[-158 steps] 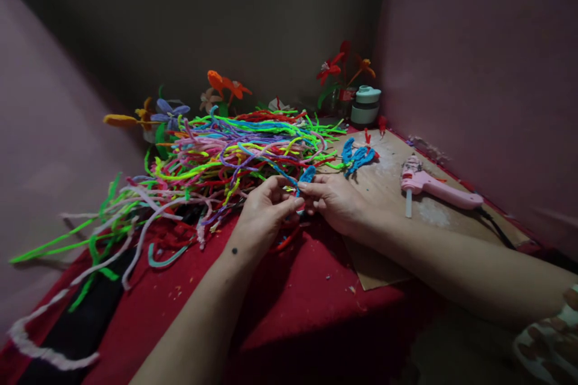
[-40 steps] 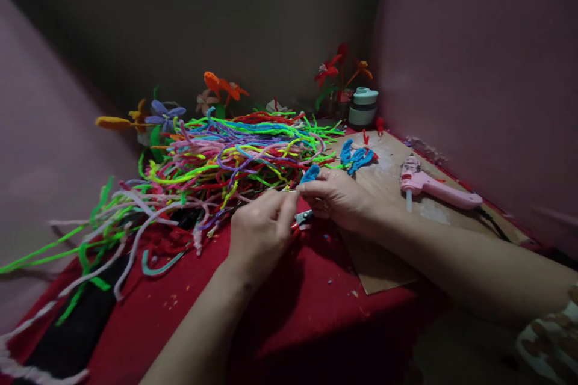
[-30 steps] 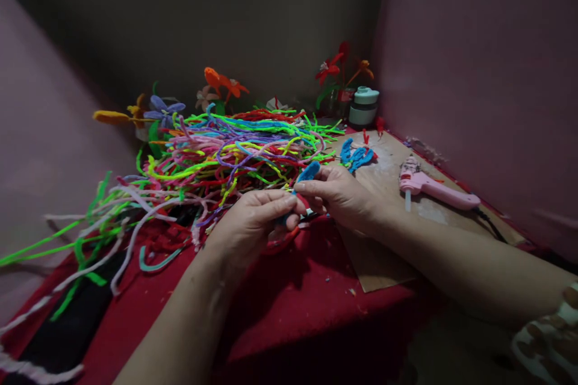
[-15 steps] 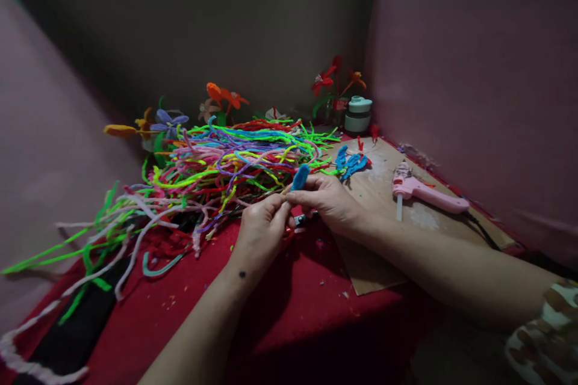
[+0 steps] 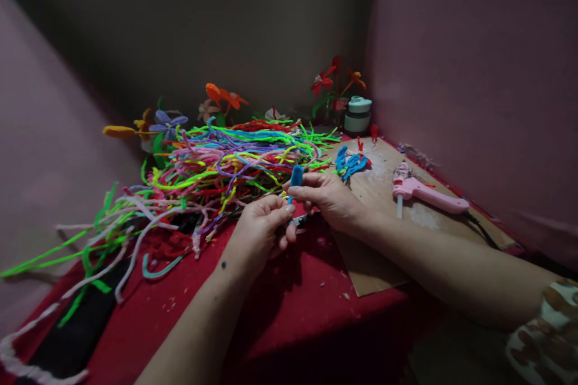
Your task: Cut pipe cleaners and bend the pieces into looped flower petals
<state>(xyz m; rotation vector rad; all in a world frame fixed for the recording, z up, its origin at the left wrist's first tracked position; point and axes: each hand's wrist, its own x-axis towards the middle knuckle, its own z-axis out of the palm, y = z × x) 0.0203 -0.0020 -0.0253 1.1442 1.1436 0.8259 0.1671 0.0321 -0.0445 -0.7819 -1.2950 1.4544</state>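
Note:
Between both hands stands a small blue petal shaped from fuzzy pipe cleaner [image 5: 296, 176], its rounded end up. My left hand [image 5: 266, 222] pinches its thin lower end between thumb and fingers. Higher up, my right hand [image 5: 323, 194] grips the petal's base with thumb and forefinger. Below the hands lies a metal tool, partly hidden [image 5: 300, 220]; its kind I cannot make out. Just beyond my right hand, several finished-looking blue petals [image 5: 350, 162] rest in a cluster on the cardboard [image 5: 374, 258].
A large heap of coloured pipe cleaners [image 5: 244, 156] spreads over the red cloth [image 5: 189, 325]. On the cardboard's right lies a pink glue gun [image 5: 428, 194]. Pipe-cleaner flowers [image 5: 169, 123] and a lidded jar [image 5: 357, 116] stand along the back. Walls close in both sides.
My left hand has shifted slightly down and left along the petal's lower end, and more blue stem shows between the hands. The petal has turned more upright.

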